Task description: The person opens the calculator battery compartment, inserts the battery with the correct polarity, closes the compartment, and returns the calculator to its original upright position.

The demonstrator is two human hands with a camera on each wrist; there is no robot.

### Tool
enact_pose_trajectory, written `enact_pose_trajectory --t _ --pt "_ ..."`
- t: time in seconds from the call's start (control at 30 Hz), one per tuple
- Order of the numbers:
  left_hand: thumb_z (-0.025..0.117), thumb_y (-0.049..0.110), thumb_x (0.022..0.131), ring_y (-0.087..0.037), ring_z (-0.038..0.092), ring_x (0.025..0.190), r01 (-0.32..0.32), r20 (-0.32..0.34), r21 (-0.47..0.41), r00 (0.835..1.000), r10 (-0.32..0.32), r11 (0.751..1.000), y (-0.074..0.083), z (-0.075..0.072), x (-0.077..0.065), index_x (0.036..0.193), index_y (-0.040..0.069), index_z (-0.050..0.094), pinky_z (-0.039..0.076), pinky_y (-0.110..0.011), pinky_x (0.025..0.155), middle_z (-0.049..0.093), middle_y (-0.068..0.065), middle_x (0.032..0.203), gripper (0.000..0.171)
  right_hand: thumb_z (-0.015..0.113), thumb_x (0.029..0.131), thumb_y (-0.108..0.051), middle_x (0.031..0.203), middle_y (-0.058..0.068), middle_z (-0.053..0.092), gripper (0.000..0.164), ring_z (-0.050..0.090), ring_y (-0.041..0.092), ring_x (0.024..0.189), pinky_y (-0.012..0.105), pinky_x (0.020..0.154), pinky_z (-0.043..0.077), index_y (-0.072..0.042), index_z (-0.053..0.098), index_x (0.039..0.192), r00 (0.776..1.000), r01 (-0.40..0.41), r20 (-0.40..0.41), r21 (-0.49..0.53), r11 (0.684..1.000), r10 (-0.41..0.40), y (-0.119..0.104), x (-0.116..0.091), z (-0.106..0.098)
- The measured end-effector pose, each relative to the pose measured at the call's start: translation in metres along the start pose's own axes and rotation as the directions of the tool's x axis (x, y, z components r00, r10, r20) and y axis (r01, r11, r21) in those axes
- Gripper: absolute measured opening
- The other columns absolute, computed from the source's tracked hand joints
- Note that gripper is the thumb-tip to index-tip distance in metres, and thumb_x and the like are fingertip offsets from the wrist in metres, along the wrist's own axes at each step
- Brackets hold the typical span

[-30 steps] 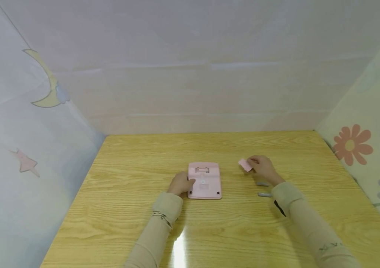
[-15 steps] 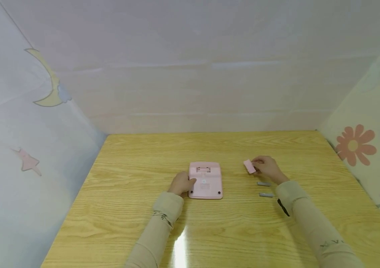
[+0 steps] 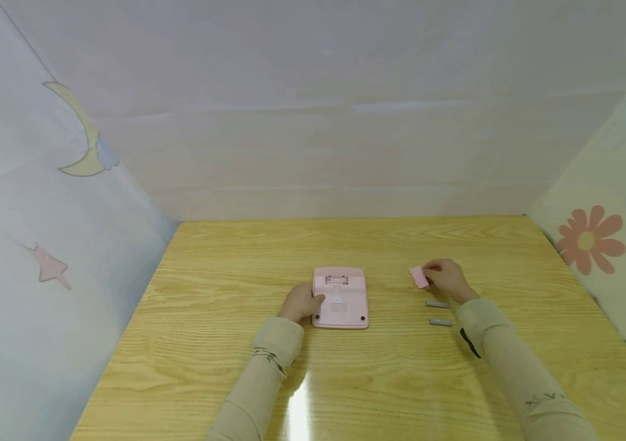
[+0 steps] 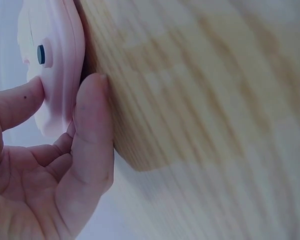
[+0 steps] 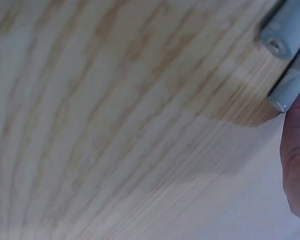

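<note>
A pink calculator (image 3: 340, 309) lies back side up on the table, its small battery compartment (image 3: 337, 280) uncovered near the far edge. My left hand (image 3: 297, 302) grips its left edge; in the left wrist view the thumb (image 4: 22, 102) is on the back, near a dark round foot (image 4: 41, 54), and the other fingers are at the side. To the right, my right hand (image 3: 449, 280) pinches a small pink battery cover (image 3: 419, 277) by its right side. Only part of that hand (image 5: 297, 155) shows in the right wrist view, and the cover is out of sight there.
Two grey batteries, a far one (image 3: 437, 304) and a near one (image 3: 441, 322), lie side by side just below the right hand. The wood-grain table (image 3: 225, 269) meets a pale backdrop behind, with printed sheets at left and right.
My right hand has moved slightly right with the battery cover, whose tilt has changed. The left hand keeps its grip on the calculator. The whole view has shifted a little.
</note>
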State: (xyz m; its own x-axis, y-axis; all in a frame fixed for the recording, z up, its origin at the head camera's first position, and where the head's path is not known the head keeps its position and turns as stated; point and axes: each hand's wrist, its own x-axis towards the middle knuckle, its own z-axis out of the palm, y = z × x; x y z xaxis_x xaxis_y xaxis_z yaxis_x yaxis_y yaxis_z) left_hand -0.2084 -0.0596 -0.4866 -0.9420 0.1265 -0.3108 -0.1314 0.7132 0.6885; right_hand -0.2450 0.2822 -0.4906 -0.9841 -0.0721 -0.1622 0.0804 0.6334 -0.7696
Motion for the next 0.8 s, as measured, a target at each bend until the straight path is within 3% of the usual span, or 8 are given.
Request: enact_pose_trajectory --t 0.27,0.8 --pt "0.057 0.019 0.09 -0.012 0.039 0.043 -0.014 -0.007 0.024 1.0 0.014 1.0 0.0025 -0.0016 -0.0034 0.065 0.006 0.052 0.031 -0.022 0.038 0.044 -0.002 0.053 0.029 0.046 0.094 -0.009 0.096 0.026 0.059 0.03 0.06 0.022 0.072 0.029 0.061 0.051 0.014 0.051 0.113 1.0 -0.013 0.003 0.035 0.999 0.013 0.0003 -0.002 0.0008" --pt "0.056 0.02 0.09 -0.012 0.04 0.041 -0.005 0.005 0.02 1.0 0.005 1.0 -0.0018 0.0002 0.0005 0.065 0.006 0.052 0.032 -0.023 0.036 0.044 -0.003 0.052 0.03 0.049 0.093 -0.01 0.09 0.021 0.063 0.027 0.061 0.026 0.075 0.033 0.064 0.049 0.012 0.056 0.108 0.997 0.066 -0.045 -0.061 0.996 -0.069 0.0007 -0.0098 -0.0022"
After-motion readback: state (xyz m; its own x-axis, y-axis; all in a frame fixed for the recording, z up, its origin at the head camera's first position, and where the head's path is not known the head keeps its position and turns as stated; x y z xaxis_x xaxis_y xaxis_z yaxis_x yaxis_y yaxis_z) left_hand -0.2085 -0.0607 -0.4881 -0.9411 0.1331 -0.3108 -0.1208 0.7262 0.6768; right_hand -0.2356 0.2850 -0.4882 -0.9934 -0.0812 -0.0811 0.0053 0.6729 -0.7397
